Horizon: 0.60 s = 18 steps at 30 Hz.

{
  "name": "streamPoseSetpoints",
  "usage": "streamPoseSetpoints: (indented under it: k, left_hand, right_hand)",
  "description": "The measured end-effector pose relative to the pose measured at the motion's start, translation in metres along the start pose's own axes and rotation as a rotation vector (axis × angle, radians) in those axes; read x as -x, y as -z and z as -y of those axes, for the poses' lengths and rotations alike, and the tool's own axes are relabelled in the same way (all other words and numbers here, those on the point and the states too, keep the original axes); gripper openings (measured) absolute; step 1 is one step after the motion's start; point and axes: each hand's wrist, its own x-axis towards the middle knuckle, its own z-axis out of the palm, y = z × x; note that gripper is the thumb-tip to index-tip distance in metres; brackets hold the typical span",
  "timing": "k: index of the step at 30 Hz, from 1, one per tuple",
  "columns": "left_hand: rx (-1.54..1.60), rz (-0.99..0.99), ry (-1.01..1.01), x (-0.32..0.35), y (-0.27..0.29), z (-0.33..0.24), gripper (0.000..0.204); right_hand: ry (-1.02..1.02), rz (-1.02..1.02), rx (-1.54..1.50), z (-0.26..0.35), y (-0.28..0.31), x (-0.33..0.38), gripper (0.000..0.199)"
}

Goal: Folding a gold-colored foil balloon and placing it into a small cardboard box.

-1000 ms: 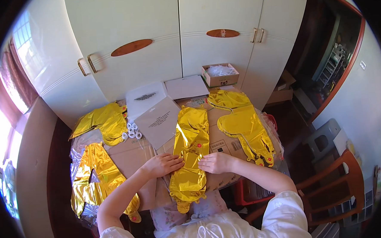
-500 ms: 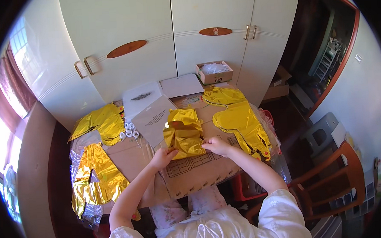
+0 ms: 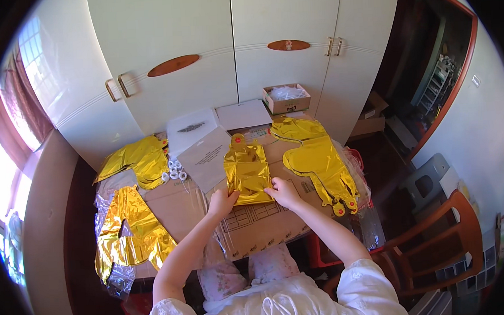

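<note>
A folded gold foil balloon [image 3: 247,173] lay on flattened brown cardboard [image 3: 255,223] covering the worktop, at the middle of the spread. Its lower edge was pressed down by the left hand [image 3: 223,202] at the near left corner and by the right hand [image 3: 282,191] at the near right corner; the fingers of both were laid fairly flat on the foil, and whether any of it was pinched between them could not be told. The foil was judged very light, limp, slick and easily creased or punctured, so it would best be taken by its edges or folded corners. To the right of the folded balloon another gold foil shape [image 3: 319,165] was spread flat; to its left lay more gold foil pieces [image 3: 131,232]. Beyond it stood white cupboard doors [image 3: 201,52] and a small open box [image 3: 286,98].
</note>
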Motion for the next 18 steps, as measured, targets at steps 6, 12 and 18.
streamPoseSetpoints:
  k: [6,12,18]
  left_hand:
    - [-0.211,-0.224,-0.059,-0.001,-0.019,0.003,0.040]
    - [-0.330,-0.268,-0.050,-0.001,-0.030,-0.002,0.035]
    - [-0.362,-0.365,-0.101,0.000,-0.035,0.007,0.038]
  right_hand:
    - [0.001,-0.121,0.044,0.018,0.001,0.009,0.041]
    - [0.086,-0.327,0.243,0.016,-0.017,0.017,0.047]
    - [0.177,-0.410,0.492,0.014,-0.026,0.023,0.045]
